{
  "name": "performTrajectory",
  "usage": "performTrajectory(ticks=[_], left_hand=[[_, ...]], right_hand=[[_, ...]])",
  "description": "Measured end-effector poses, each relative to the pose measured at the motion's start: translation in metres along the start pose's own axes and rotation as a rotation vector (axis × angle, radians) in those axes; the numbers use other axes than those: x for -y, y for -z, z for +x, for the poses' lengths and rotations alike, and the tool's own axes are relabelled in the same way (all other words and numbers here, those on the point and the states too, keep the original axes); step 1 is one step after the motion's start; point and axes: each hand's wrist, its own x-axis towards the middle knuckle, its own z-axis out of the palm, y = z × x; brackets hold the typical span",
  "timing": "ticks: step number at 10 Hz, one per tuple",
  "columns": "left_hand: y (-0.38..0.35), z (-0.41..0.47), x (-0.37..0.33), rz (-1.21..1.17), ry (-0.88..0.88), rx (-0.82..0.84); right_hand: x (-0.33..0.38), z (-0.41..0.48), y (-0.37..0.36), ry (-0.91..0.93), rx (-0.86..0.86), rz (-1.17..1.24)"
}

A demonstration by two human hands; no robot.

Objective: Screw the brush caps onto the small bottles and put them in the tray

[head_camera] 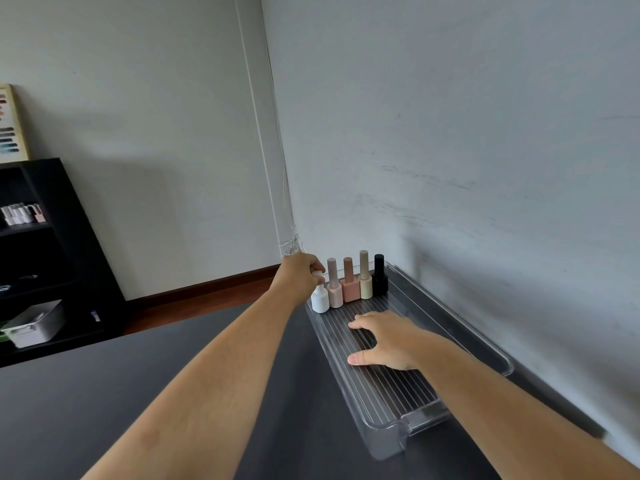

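Note:
A clear ribbed plastic tray (391,424) lies on the dark table along the right wall. At its far end stand several capped small bottles in a row: a white bottle (320,298), a pale mauve bottle (334,289), a pink square bottle (350,287), a beige bottle (364,282) and a black bottle (380,277). My left hand (301,273) grips the cap of the white bottle, which stands in the tray's far left corner. My right hand (384,341) rests flat on the tray floor, fingers spread, holding nothing.
The dark table (138,393) stretches left of the tray. A grey wall (485,168) runs close along the tray's right side. A black shelf unit (52,258) with small bottles and a metal bin (34,327) stands at far left.

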Motion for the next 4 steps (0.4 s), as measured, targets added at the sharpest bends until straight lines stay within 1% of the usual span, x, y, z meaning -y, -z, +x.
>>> performTrajectory(ticks=[2,3,4], left_hand=[[-0.001,0.000,0.001,0.008,-0.014,0.006],[0.004,-0.006,0.004,0.051,-0.038,0.013],[0.014,-0.013,0.008,0.050,-0.059,-0.009]], right_hand=[[-0.003,0.001,0.000,-0.003,-0.003,0.001],[-0.003,0.001,-0.002,-0.003,0.002,0.005],[-0.007,0.000,0.002,-0.046,0.028,0.071]])
